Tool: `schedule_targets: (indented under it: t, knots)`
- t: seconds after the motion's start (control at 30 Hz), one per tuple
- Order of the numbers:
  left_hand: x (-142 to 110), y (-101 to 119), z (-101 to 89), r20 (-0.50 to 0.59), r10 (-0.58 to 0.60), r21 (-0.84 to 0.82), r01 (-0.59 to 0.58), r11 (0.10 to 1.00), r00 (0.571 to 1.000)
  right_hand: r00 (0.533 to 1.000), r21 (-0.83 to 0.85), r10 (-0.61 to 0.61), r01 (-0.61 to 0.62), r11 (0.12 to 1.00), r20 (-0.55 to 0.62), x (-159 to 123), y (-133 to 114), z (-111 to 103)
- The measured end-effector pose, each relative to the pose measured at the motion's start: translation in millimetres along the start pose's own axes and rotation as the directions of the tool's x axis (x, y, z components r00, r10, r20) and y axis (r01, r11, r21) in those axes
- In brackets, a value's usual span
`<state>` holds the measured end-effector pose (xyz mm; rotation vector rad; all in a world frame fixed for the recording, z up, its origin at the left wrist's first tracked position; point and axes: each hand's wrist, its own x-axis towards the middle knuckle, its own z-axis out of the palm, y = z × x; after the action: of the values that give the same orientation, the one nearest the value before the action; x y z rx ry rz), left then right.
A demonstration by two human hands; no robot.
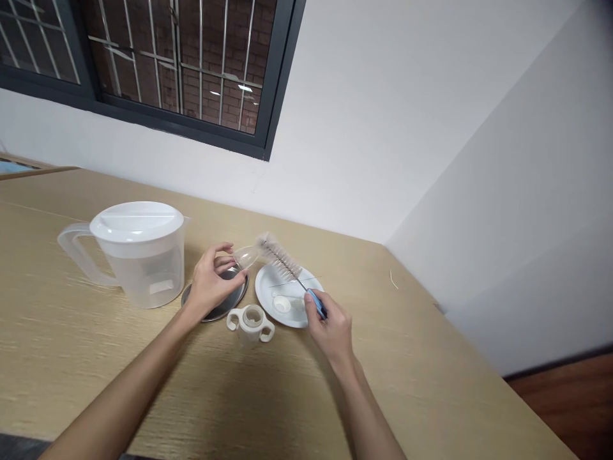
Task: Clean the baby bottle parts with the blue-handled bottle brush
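Observation:
My left hand (218, 278) has its fingers curled around a clear, dome-shaped plastic cover (246, 256), raised over a round metal tray (223, 312). In my right hand (330, 326) is the blue handle of a bottle brush (282, 259). Its white bristles slant up to the left, and the tip is right at the cover's edge; whether it touches I cannot tell. A baby bottle (251, 326) with two white side handles stands upright and uncapped between my forearms. Under the brush lies a white plate (268, 300) bearing a white ring (281, 304) and thin pieces.
To the left stands a translucent pitcher (148, 268) with a white lid, its handle facing left. A thin pale strip (393, 280) lies on the wooden table (431, 383) at the right. The white wall (335, 160) and a barred window (182, 64) are behind.

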<state>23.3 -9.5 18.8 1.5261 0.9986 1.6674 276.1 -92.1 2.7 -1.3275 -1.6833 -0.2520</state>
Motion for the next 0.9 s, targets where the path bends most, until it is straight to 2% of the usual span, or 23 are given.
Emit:
schedule_targets:
  t: [0.23, 0.4, 0.47, 0.57, 0.63, 0.8, 0.9]
  knots:
    - [3, -3, 1.2, 0.04, -0.097, -0.208, 0.104, 0.973, 0.994, 0.998, 0.022, -0.016, 0.018, 1.0, -0.053, -1, -3, -3]
    - [5, 4, -0.4, 0.076, -0.182, -0.29, 0.196, 0.937, 0.98, 0.999, 0.034, -0.04, 0.041, 0.999, -0.031, -1, -2, -1]
    - [5, 9, -1.5, 0.116, -0.261, -0.369, 0.286, 0.884, 0.958, 0.999, 0.024, -0.042, 0.042, 0.999, -0.025, -1, -1, -1]
    - [6, 14, -3.0, 0.214, -0.391, -0.478, 0.445, 0.757, 0.895, 0.999, 0.014, -0.03, 0.03, 0.999, -0.044, -1, -1, -1]
    - [7, 15, -3.7, 0.258, -0.436, -0.497, 0.505, 0.705, 0.862, 0.997, 0.02, -0.027, 0.028, 0.999, -0.066, -1, -2, -2]
    - [8, 14, -5.2, 0.331, -0.437, -0.511, 0.548, 0.662, 0.836, 0.998, 0.05, -0.056, 0.057, 0.997, -0.033, -2, -3, -2]
    - [9, 14, -6.4, 0.369, -0.44, -0.564, 0.574, 0.595, 0.819, 0.999, 0.044, -0.046, 0.046, 0.998, 0.0, -3, -2, 0]
